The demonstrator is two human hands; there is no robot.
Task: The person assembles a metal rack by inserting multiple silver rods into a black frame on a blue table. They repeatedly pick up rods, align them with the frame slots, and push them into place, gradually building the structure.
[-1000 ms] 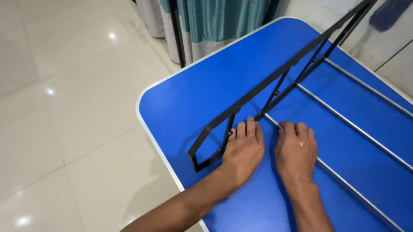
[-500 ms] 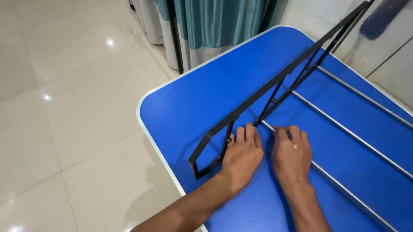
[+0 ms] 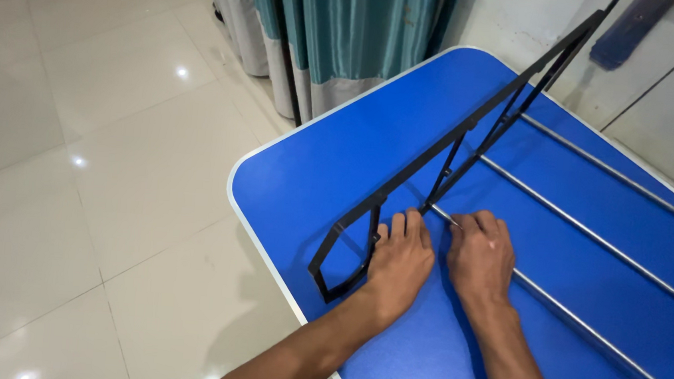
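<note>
Nearest the camera, both forearms reach up onto the blue bench point(image 3: 306, 171), a folding one with a pale rim, and the black metal side frame point(image 3: 444, 154) of what looks like a drying rack serves as the landmark for everything else. The left hand point(image 3: 400, 260) lies flat, palm down, at the near end of that frame, fingers together and stretched out, fingertips touching the frame's lower bar where it bends into an angular loop; it presses but clasps nothing. Just to the right of the frame, the right hand point(image 3: 481, 255) rests knuckles up on the nearest steel rod point(image 3: 582, 329), its fingers curled down over the rod's end where the rod meets the frame; whether the fingers truly close around it I cannot tell. Two more steel rods point(image 3: 598, 238) run parallel beyond the first, all leading off from the frame toward the far right. The frame stands tilted on edge, rising toward the far corner of the bench. The risk, as I judge it, is that the leaning frame tips or slides under uneven pressure, pinching fingertips at the joint, or that the rod end slips from its seat and skids across the smooth top. Beyond the frame hang teal curtains point(image 3: 350, 22) over a glossy tiled floor point(image 3: 75, 153).
</note>
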